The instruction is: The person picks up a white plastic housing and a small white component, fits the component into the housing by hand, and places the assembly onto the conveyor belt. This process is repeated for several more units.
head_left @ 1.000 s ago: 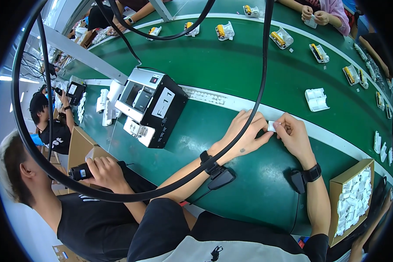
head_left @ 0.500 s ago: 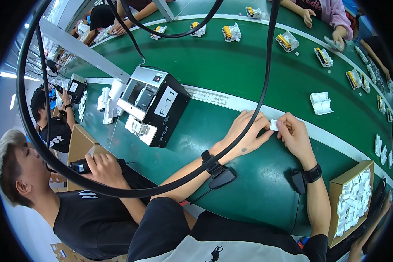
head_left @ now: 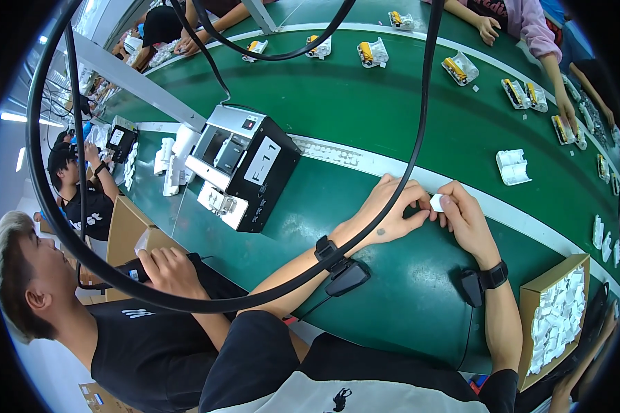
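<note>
My right hand (head_left: 466, 219) pinches a small flat white piece (head_left: 437, 202) between thumb and fingers above the near side of the green table. Close against it on the left is my left hand (head_left: 387, 210), its thumb and fingers drawn together at the piece's lower left edge. Whatever lies between those left fingertips is too small to make out. Each wrist wears a black strap with a dark device. To the left of my hands stands a black and silver benchtop machine (head_left: 244, 165).
A cardboard box (head_left: 530, 310) of white pieces sits by my right forearm. Across the green conveyor (head_left: 393, 103) lie white housings with yellow parts and an open white shell (head_left: 513, 167). A black cable (head_left: 420, 117) loops in front. A person (head_left: 145, 344) is close on my left; others work opposite.
The white piece has turned and shifted slightly right between my fingers. Items on the conveyor have moved right. Across the belt, a person's hand has come down onto the housings at the right.
</note>
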Available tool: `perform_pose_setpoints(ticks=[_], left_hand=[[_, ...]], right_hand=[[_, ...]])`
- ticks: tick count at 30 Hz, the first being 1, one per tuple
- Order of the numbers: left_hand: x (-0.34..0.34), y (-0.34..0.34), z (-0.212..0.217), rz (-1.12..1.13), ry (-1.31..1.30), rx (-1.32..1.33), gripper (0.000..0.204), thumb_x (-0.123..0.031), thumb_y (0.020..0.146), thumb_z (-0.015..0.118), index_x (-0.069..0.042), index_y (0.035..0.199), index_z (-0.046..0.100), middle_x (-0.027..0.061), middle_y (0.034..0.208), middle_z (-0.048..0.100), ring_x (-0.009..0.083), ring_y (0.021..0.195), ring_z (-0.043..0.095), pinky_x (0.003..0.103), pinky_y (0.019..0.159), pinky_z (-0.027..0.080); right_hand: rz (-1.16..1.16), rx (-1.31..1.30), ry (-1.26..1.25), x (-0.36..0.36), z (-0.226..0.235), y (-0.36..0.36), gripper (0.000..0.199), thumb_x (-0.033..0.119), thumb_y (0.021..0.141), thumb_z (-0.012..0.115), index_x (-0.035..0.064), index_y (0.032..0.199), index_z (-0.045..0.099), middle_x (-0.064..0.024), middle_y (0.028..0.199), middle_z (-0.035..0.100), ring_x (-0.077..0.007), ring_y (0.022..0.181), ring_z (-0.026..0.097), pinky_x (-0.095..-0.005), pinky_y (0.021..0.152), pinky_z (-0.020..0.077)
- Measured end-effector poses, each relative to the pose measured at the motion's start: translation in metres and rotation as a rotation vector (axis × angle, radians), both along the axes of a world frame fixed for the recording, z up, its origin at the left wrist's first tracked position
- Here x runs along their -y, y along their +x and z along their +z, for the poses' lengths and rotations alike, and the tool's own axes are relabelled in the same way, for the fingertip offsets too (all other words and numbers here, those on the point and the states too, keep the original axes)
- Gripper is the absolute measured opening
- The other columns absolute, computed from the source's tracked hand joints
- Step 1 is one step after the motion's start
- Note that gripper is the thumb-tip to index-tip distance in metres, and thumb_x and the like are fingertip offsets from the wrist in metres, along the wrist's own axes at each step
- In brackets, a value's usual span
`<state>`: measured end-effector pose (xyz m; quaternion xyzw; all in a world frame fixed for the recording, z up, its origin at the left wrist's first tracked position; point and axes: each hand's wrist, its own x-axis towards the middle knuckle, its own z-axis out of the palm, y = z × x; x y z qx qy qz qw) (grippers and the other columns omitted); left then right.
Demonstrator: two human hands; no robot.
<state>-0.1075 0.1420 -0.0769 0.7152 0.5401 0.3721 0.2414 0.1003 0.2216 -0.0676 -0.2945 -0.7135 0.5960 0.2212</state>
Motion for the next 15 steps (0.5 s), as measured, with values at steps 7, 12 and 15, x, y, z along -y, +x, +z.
perform_pose_setpoints(ticks=[7, 12, 15], left_hand=[[0.0, -0.0008, 0.0058, -0.05, 0.012, -0.01, 0.017, -0.012, 0.082, 0.075, -0.01, 0.095, 0.064, 0.0018, 0.092, 0.067, 0.019, 0.086, 0.065, 0.035, 0.085, 0.039], [-0.0003, -0.0007, 0.0068, -0.092, 0.009, 0.009, 0.017, -0.01, 0.078, 0.071, -0.009, 0.092, 0.06, 0.0018, 0.089, 0.064, 0.0203, 0.088, 0.064, 0.036, 0.084, 0.038], [-0.0011, -0.0027, 0.0054, -0.104, -0.005, 0.01, 0.018, -0.009, 0.077, 0.07, -0.009, 0.09, 0.058, 0.002, 0.088, 0.063, 0.0214, 0.089, 0.063, 0.036, 0.084, 0.038]], right_hand=[[0.079, -0.009, 0.004, 0.0023, -0.0012, 0.0038, 0.016, 0.015, 0.112, 0.048, 0.0036, 0.106, 0.057, -0.0043, 0.081, 0.066, -0.0108, 0.07, 0.056, -0.0277, 0.066, 0.0456], [0.093, -0.038, -0.011, 0.0075, -0.002, 0.0027, 0.014, 0.013, 0.111, 0.049, 0.0032, 0.106, 0.058, -0.0047, 0.083, 0.066, -0.0114, 0.071, 0.058, -0.0279, 0.067, 0.0468], [0.104, -0.026, -0.013, 0.008, -0.0035, 0.0017, 0.013, 0.012, 0.11, 0.05, 0.0027, 0.107, 0.058, -0.0052, 0.084, 0.066, -0.0119, 0.072, 0.059, -0.0282, 0.068, 0.0477]])
